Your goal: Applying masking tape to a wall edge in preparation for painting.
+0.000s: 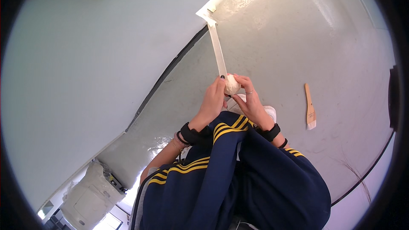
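A pale roll of masking tape (232, 85) is between my two hands, in front of my bent knees. Its unrolled strip (217, 49) runs taut from the roll up to the wall's corner. My left hand (211, 97) pinches the strip where it leaves the roll, thumb on top. The roll's right side rests in the fingers and thumb of my right hand (250, 102). More tape (207, 15) is stuck at the corner, its edge slightly crumpled. Parts of the roll are hidden behind my fingers.
A flat brush (309, 111) with a wooden handle lies on the grey floor (274, 51) at right. On the left stands a pale wall (86, 67) with a dark baseboard (169, 70). A plastic-wrapped white object (92, 196) is at lower left. My white shoes (271, 112) are below my hands.
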Available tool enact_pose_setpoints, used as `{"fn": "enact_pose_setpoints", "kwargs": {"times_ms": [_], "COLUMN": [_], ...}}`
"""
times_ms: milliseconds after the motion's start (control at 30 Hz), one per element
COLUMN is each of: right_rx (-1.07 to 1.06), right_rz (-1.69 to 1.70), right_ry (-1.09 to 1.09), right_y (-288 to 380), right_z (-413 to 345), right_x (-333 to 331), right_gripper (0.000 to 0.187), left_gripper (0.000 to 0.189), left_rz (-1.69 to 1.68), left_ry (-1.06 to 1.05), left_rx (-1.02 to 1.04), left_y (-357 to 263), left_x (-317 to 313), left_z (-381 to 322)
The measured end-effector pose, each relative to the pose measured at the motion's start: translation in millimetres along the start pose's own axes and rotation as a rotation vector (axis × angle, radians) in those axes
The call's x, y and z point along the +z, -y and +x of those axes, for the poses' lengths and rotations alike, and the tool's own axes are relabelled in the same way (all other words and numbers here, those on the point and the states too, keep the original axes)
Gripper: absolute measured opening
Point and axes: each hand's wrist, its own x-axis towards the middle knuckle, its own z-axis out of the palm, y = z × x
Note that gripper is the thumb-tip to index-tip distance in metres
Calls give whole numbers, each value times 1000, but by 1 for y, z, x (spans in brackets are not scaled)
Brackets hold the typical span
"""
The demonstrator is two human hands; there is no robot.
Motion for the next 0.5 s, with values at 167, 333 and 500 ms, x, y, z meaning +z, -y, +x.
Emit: {"fn": "enact_pose_setpoints", "kwargs": {"times_ms": [167,333,500], "right_rx": [11,22,340], "right_rz": [54,106,518], "right_ry": [-16,-24,-217], "right_y": [-5,-8,18], "right_z": [-1,2,24], "right_x": [1,-1,2], "right_gripper": [55,54,50], "left_gripper": [37,37,47], "left_rz": [-232,-266,-102], "left_ry": [25,36,16], "left_rx": [-56,11,242], "left_y": [-4,2,-5], "left_x": [6,8,0], "left_z": [-2,-1,9]}}
